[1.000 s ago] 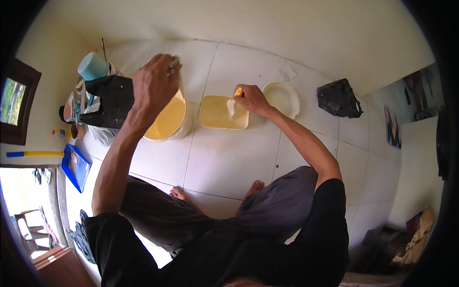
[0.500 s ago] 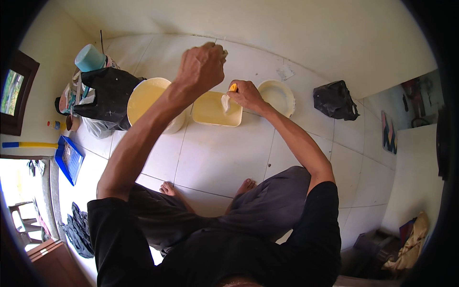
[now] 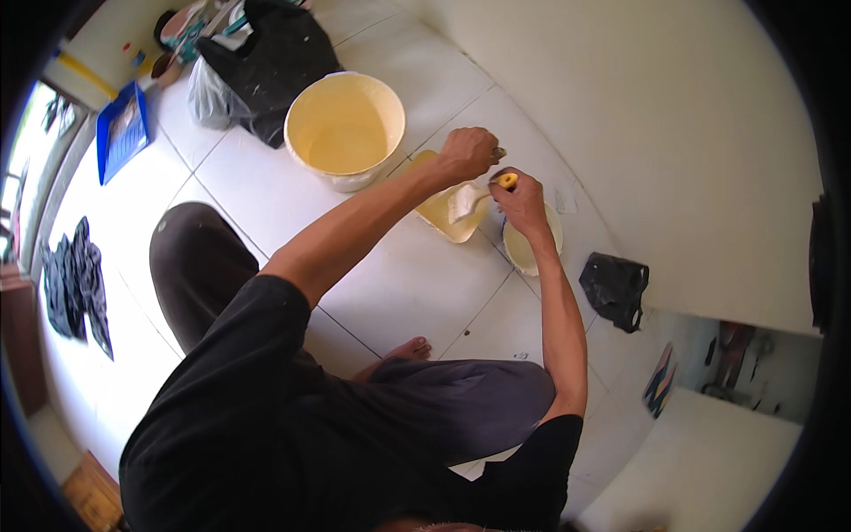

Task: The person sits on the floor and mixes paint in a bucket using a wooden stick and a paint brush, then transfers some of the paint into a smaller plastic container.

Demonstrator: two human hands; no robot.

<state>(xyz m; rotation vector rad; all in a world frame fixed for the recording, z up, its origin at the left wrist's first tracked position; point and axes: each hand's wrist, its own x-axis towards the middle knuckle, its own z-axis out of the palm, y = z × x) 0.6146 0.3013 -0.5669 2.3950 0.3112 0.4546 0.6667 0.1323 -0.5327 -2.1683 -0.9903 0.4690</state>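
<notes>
My right hand [image 3: 523,199] is closed round a yellow-handled tool [image 3: 463,204]. Its broad head is coated in white, and I cannot tell whether it is a brush or a scraper. That head hangs over a shallow cream rectangular tray [image 3: 461,236]. Just beyond it, my left hand [image 3: 468,152] is closed, with a small end of something at its fingertips that I cannot make out. Left of the tray stands a large cream bucket [image 3: 306,164] with pale yellow inner walls. A round white basin [image 3: 551,244] lies partly behind my right wrist.
A black bag [image 3: 275,53] stands behind the bucket. Another crumpled black bag [image 3: 614,291] lies by the wall on the right. To the left are a blue dustpan [image 3: 122,133] and a dark cloth [image 3: 80,284]. My bent knees flank the tiled floor [image 3: 417,284].
My view has turned toward the right and the wall. My left hand has come lower and closer to my right hand. The tool remains in my right hand, over the tray.
</notes>
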